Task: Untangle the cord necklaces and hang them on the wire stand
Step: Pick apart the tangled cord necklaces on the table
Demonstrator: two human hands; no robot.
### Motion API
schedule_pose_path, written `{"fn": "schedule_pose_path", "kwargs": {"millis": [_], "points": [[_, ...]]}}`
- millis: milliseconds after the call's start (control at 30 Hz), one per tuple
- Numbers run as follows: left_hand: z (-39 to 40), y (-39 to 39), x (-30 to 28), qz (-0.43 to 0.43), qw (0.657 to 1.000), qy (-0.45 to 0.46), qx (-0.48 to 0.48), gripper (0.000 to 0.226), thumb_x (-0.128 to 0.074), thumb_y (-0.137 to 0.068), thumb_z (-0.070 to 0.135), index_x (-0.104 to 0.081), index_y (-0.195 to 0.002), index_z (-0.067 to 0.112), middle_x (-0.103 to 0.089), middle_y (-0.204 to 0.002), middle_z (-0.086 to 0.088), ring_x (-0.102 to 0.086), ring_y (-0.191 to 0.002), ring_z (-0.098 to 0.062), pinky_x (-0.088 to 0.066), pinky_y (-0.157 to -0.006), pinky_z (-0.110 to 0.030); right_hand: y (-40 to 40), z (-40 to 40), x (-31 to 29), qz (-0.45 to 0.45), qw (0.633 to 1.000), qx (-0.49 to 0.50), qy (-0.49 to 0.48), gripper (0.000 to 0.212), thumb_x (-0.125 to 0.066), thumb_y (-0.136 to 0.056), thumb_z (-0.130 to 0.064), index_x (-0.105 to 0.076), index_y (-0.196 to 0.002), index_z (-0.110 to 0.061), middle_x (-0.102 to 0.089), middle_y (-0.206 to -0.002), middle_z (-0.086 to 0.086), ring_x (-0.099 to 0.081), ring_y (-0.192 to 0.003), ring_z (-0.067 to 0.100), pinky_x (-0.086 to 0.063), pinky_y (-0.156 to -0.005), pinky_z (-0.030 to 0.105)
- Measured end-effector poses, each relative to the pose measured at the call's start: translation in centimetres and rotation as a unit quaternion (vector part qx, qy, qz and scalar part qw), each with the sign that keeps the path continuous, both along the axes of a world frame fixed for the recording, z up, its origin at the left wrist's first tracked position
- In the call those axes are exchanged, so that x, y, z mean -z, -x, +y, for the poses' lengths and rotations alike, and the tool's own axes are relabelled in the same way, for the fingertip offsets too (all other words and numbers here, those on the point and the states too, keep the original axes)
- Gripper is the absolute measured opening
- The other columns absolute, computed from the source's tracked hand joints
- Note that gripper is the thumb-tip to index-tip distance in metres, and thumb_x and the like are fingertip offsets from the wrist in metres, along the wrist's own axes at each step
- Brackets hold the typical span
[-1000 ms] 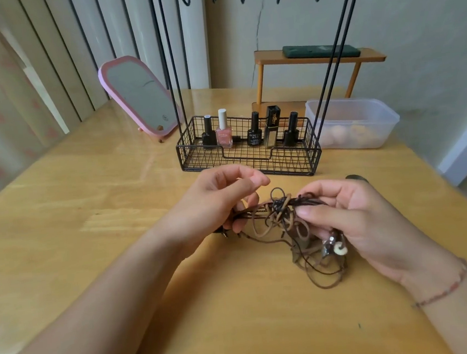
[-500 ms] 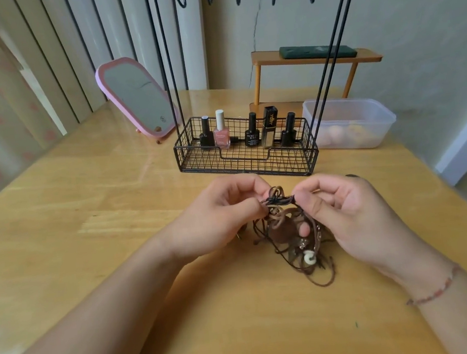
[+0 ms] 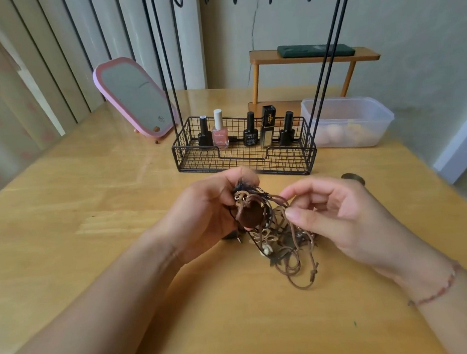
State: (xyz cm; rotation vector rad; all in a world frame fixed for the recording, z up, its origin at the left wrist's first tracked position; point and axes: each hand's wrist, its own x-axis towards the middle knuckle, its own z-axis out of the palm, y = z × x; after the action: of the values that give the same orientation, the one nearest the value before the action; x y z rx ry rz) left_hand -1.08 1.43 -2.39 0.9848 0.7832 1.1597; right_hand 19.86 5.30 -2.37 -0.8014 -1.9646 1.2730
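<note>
Compared with a second ago, the left hand [image 3: 204,214] now grips the upper part of the tangled cord necklaces [image 3: 271,230] in its curled fingers, with a dark brown pendant [image 3: 249,215] turned up against its palm. Before, that hand only pinched the knot at fingertip level. The right hand [image 3: 336,218] has drawn a little away from the left hand and now pinches a single brown cord between thumb and forefinger, where earlier both hands met at the knot. The loose loops of the tangle now trail on the wooden table [image 3: 87,208] below the right hand, more spread out than before.
</note>
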Motion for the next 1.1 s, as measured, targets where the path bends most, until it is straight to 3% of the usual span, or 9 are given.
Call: {"fn": "schedule_pose_path", "kwargs": {"millis": [167, 267, 333, 433, 533, 667, 767, 933, 1100], "points": [[0.0, 0.0, -0.1, -0.054, 0.998, 0.038, -0.005, 0.032, -0.043, -0.053, 0.012, -0.062, -0.079, 0.011, -0.054, -0.070, -0.007, -0.054, -0.058, -0.017, -0.050, -0.053, -0.025, 0.1, 0.3, 0.6, -0.004, 0.997, 0.070, -0.043, 0.020, -0.069, -0.090, -0.009, -0.075, -0.090, -0.029, -0.073, -0.083, 0.000, -0.068, -0.077, 0.012, -0.054, -0.071, 0.030], [-0.1, -0.3, -0.2, -0.061, 0.996, 0.059, -0.018, 0.033, -0.033, -0.063, 0.010, -0.059, -0.084, 0.008, -0.052, -0.072, -0.009, -0.053, -0.058, -0.018, -0.050, -0.053, -0.026, 0.3, 0.0, 0.9, -0.029, 0.971, 0.138, -0.194, 0.015, -0.072, -0.087, -0.015, -0.072, -0.095, -0.028, -0.070, -0.084, -0.008, -0.064, -0.082, 0.017, -0.054, -0.067, 0.037], [-0.1, -0.3, -0.2, -0.066, 0.996, 0.063, -0.019, 0.033, -0.033, -0.063, 0.010, -0.059, -0.083, 0.008, -0.052, -0.072, -0.009, -0.052, -0.058, -0.018, -0.050, -0.053, -0.025, 0.5, -0.5, 0.7, 0.014, 0.961, 0.100, -0.257, 0.006, -0.070, -0.085, -0.021, -0.072, -0.090, -0.020, -0.067, -0.082, -0.007, -0.062, -0.079, 0.019, -0.051, -0.065, 0.036], [-0.1, -0.3, -0.2, -0.076, 0.995, 0.060, -0.002, 0.034, -0.046, -0.052, 0.013, -0.064, -0.080, 0.009, -0.053, -0.074, -0.010, -0.054, -0.060, -0.020, -0.051, -0.053, -0.027, 1.1, -1.2, 1.0, 0.015, 0.955, 0.047, -0.292, 0.013, -0.070, -0.086, -0.028, -0.072, -0.079, -0.017, -0.064, -0.073, -0.004, -0.060, -0.075, 0.018, -0.048, -0.067, 0.032], [-0.1, -0.1, 0.0, -0.076, 0.996, 0.051, 0.023, 0.031, -0.051, -0.051, 0.013, -0.065, -0.078, 0.010, -0.053, -0.074, -0.011, -0.053, -0.062, -0.020, -0.052, -0.055, -0.029, 1.4, -1.1, 1.4, -0.016, 0.956, 0.064, -0.285, 0.016, -0.067, -0.088, -0.031, -0.072, -0.078, -0.019, -0.063, -0.072, -0.007, -0.059, -0.075, 0.016, -0.045, -0.068, 0.026], [0.0, -0.2, 0.1, -0.077, 0.995, 0.043, 0.041, 0.030, -0.051, -0.054, 0.013, -0.063, -0.081, 0.010, -0.055, -0.076, -0.011, -0.057, -0.066, -0.021, -0.053, -0.059, -0.032, 1.6, -1.1, 1.4, -0.010, 0.957, 0.090, -0.276, 0.004, -0.071, -0.084, -0.019, -0.074, -0.084, -0.021, -0.060, -0.072, -0.011, -0.058, -0.074, 0.010, -0.043, -0.067, 0.016], [0.0, -0.2, 0.1, -0.058, 0.997, 0.036, 0.046, 0.028, -0.045, -0.061, 0.007, -0.060, -0.085, 0.010, -0.055, -0.077, -0.011, -0.055, -0.066, -0.021, -0.053, -0.058, -0.030, 1.6, -1.1, 1.4, 0.011, 0.963, 0.095, -0.251, 0.007, -0.073, -0.084, -0.026, -0.076, -0.086, -0.022, -0.063, -0.072, -0.010, -0.060, -0.073, 0.011, -0.045, -0.066, 0.016], [-0.1, -0.6, 0.4, 0.026, 0.998, -0.031, 0.045, 0.023, -0.042, -0.069, -0.001, -0.054, -0.086, 0.009, -0.057, -0.069, -0.003, -0.054, -0.059, -0.013, -0.048, -0.057, -0.023, 1.7, -1.3, 1.1, 0.041, 0.973, 0.104, -0.200, 0.016, -0.068, -0.084, -0.040, -0.077, -0.084, -0.027, -0.071, -0.078, -0.011, -0.066, -0.075, 0.012, -0.046, -0.065, 0.014], [0.1, -0.2, 0.6, 0.135, 0.987, -0.092, -0.004, 0.026, -0.048, -0.068, -0.004, -0.061, -0.079, 0.016, -0.057, -0.072, -0.002, -0.052, -0.065, -0.014, -0.043, -0.061, -0.023, 1.5, -0.9, 0.9, 0.081, 0.973, 0.095, -0.196, 0.006, -0.070, -0.082, -0.028, -0.075, -0.085, -0.030, -0.070, -0.079, -0.005, -0.064, -0.074, 0.016, -0.048, -0.065, 0.020]]}}
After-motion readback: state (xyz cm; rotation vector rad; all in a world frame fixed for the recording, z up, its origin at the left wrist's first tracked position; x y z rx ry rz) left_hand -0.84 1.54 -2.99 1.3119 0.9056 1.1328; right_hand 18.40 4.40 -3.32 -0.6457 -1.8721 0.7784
